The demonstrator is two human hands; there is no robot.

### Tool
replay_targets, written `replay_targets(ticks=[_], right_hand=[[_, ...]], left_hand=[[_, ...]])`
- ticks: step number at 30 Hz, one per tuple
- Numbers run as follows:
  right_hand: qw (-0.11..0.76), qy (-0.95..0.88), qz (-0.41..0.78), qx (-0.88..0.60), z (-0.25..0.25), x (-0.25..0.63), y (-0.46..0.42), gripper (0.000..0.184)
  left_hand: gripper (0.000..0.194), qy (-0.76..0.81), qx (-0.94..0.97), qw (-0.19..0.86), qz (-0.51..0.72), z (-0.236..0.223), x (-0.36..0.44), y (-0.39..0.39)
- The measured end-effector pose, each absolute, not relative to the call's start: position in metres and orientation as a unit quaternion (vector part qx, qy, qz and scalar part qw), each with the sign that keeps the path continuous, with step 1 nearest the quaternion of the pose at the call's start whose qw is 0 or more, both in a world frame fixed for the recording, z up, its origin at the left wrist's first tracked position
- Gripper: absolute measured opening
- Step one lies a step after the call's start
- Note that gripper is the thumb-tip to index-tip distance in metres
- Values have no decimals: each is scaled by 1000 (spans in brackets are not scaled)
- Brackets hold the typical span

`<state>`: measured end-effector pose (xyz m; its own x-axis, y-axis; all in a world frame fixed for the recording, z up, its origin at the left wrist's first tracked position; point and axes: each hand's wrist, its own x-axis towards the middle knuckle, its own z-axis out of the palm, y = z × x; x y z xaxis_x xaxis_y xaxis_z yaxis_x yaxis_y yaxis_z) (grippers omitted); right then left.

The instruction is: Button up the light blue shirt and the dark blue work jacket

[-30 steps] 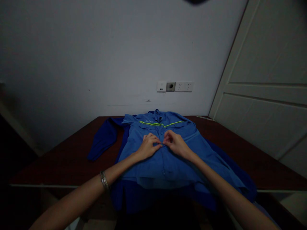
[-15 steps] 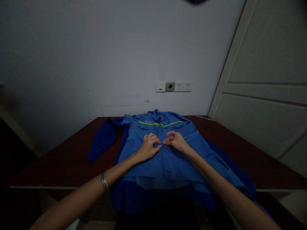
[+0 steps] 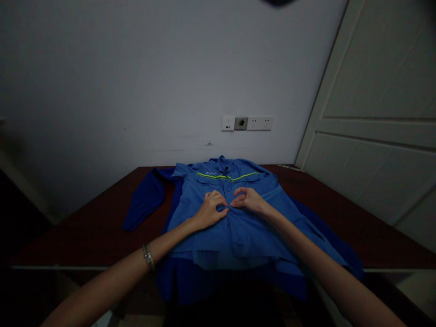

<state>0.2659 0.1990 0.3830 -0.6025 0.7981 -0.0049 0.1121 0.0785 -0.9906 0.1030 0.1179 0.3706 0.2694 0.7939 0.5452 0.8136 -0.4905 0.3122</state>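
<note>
A light-blue work shirt (image 3: 204, 236) with a yellow-green stripe across the chest lies front up, its collar towards the wall. My left hand (image 3: 211, 210) pinches the front placket from the left, about halfway down. Facing it, my right hand (image 3: 247, 200) pinches the placket's right edge, thumb and forefinger together. The fingertips nearly meet; any button between them is too small to make out. Beneath the shirt spreads a darker blue garment (image 3: 146, 200), one sleeve stretched out to the left and its hem hanging over the table's front edge.
The dark red-brown table (image 3: 102, 231) stands against a pale wall (image 3: 136, 81). Wall sockets (image 3: 254, 123) sit above its far edge. A white panelled door (image 3: 378, 104) rises along the right side.
Both hands stay at the same spot on the placket. Only the fingers shift slightly; the shirt lies as before.
</note>
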Motion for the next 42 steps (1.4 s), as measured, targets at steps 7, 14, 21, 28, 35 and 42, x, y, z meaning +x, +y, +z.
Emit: replay_targets(ticks=[7,14,21,28,35,42], right_hand=[[311,-875,277,-248,404,288,155,12],[110,-971,134,-164,382,313,104,26],[140,-954,201,-173,370,325,102,17],[314,-825,362,-299,367,324,125,20],[447,-635,522,-353,363,318,143,35],[468,-591,546,-365,367,311,141,39]], left_hand=[[11,-541,-767,-1,-346,368,96,118],[15,-564,-745,-29,-355,365,94,111],[6,-519,-780,-30,-348,375,95,80],[10,-485,-827,-64,-276,360,95,56],[19,-496,-846,-65,-187,348,111,56],[15,-527,-823,-92,-190,338,128,64]])
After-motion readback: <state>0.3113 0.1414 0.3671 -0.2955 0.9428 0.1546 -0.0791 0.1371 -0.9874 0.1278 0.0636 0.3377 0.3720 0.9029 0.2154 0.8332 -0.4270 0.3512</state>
